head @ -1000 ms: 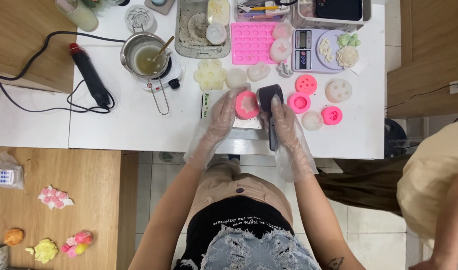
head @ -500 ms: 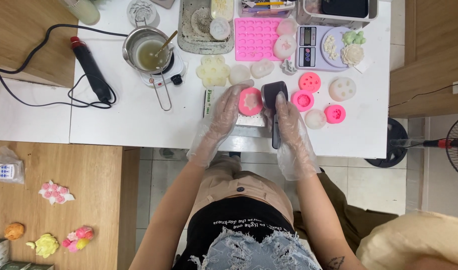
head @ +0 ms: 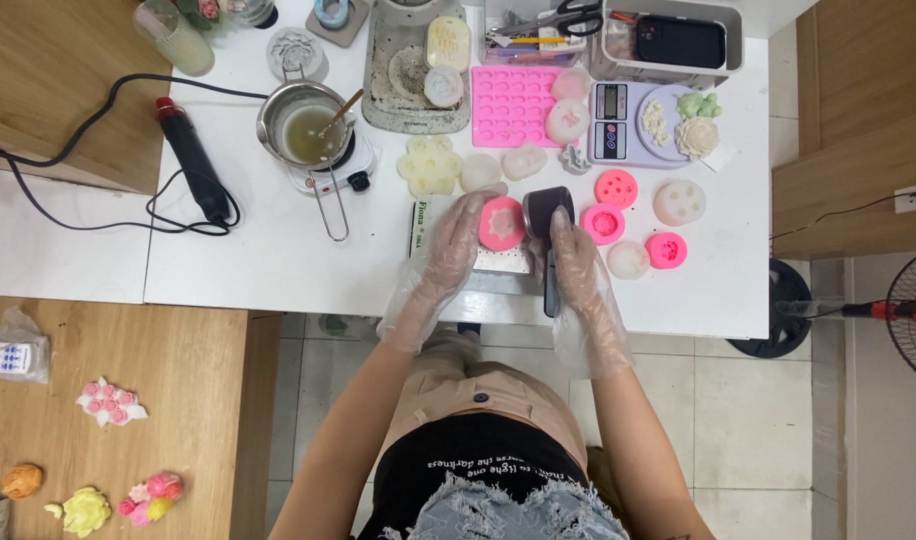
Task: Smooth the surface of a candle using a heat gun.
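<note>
Left hand [head: 456, 245] in clear glove, fingers gripping round pink mould [head: 501, 222] with pale flower filling. Right hand [head: 575, 270], gloved, clasps black scraper [head: 548, 215], blade touching mould's right edge. Mould sits over metal tray [head: 498, 268] on white surface [head: 278, 260]. Right of mould: more pink moulds [head: 604, 222]. Beyond mould: scale [head: 618, 122], pink grid mould [head: 516, 105]. Left of mould: small pot [head: 303, 130] on burner.

white table [head: 258, 260] | pink moulds [head: 615, 188] | scale [head: 628, 124] | saucepan [head: 303, 130] | heat gun [head: 191, 158]
</note>
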